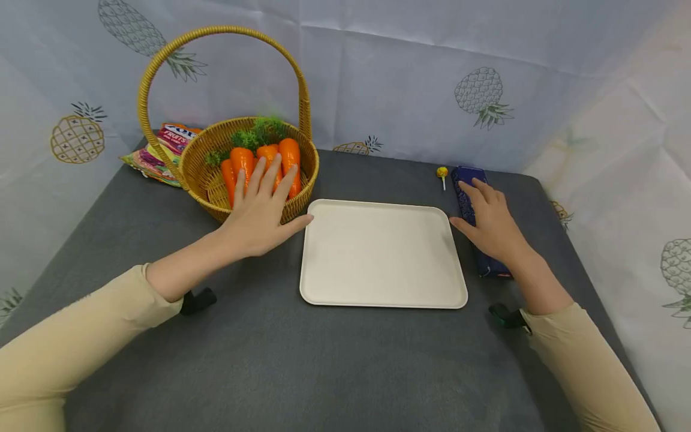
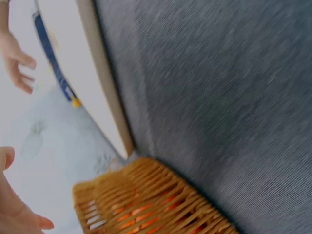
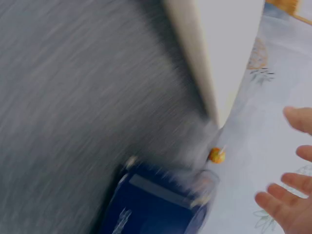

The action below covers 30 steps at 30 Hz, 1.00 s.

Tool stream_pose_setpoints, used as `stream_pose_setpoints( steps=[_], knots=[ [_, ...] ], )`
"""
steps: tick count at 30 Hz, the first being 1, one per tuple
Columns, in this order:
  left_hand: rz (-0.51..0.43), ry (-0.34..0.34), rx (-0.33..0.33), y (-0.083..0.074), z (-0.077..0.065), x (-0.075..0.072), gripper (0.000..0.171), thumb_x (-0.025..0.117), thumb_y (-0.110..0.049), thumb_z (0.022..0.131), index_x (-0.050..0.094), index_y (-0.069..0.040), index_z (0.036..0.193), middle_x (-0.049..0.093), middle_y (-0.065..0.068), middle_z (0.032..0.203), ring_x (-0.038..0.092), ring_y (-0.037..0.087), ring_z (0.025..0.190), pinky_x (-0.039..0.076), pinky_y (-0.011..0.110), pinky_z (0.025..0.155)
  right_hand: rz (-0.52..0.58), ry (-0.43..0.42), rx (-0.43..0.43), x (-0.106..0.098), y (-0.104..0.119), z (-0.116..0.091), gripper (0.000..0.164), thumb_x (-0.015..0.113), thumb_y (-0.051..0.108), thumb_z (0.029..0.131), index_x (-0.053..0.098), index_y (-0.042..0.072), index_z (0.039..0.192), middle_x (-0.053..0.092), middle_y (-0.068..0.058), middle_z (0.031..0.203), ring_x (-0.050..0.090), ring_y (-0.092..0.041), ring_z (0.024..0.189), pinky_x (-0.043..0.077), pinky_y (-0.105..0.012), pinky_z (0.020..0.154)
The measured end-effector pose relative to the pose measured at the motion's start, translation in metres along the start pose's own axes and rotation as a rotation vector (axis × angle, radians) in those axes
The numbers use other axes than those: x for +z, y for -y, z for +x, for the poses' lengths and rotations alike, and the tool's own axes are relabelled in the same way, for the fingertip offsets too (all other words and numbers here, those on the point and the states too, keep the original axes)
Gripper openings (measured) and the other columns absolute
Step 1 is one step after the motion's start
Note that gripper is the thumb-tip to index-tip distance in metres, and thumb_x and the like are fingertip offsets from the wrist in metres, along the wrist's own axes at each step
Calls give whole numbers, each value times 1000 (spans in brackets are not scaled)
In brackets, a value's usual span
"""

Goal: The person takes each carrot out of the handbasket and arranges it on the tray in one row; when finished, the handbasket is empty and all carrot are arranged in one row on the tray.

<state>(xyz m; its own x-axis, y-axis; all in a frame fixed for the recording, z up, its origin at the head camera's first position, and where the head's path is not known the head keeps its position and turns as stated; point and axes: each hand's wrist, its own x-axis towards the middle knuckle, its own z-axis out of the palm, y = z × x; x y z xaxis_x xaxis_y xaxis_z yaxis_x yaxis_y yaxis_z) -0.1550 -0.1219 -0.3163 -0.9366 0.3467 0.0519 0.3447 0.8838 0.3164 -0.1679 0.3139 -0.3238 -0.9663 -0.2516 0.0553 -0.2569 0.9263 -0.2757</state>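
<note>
My left hand (image 1: 255,219), fingers spread, hovers in front of a wicker basket (image 1: 207,201) with a tall arched handle. Several orange carrots (image 1: 290,157) with green tops lie in that basket, partly hidden by the fingers. On the right, my right hand (image 1: 490,223) hangs above a dark blue box (image 1: 492,267), its fingers spread and nothing in them. A yellow lollipop (image 1: 442,173) lies beside the box's far end. Between the hands is a cream rectangular tray (image 1: 383,255). In the right wrist view the blue box (image 3: 151,204) is blurred.
A colourful candy bag (image 1: 162,150) marked "FRUITS" lies behind the basket at the left. The dark grey tabletop (image 1: 324,372) extends towards me. A white curtain (image 1: 399,84) printed with pineapples hangs along the back and sides.
</note>
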Motion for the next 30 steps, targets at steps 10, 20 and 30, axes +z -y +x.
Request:
stream_pose_setpoints(
  steps=[10, 20, 30],
  knots=[
    [-226, -101, -106, 15, 24, -32, 84, 50, -49, 98, 10, -8, 160, 9, 24, 165, 10, 49, 151, 13, 70, 120, 251, -9, 93, -1, 10, 8, 63, 65, 10, 95, 37, 5, 151, 37, -27, 150, 47, -46, 129, 48, -63, 101],
    [-379, -68, -257, 36, 42, -51, 78, 42, -42, 102, 5, -6, 160, 5, 23, 166, 11, 44, 153, 17, 63, 123, 366, 58, 263, 12, 8, 13, 58, 61, 14, 97, 39, 6, 150, 41, -23, 152, 50, -42, 129, 50, -58, 100],
    [-463, -7, -363, 50, 50, -60, 74, 36, -43, 103, 4, -10, 160, 3, 20, 167, 11, 42, 153, 22, 63, 121, 371, 187, 350, 26, 10, 21, 58, 56, 7, 97, 35, -1, 150, 37, -29, 152, 44, -47, 134, 46, -58, 107]
  ],
)
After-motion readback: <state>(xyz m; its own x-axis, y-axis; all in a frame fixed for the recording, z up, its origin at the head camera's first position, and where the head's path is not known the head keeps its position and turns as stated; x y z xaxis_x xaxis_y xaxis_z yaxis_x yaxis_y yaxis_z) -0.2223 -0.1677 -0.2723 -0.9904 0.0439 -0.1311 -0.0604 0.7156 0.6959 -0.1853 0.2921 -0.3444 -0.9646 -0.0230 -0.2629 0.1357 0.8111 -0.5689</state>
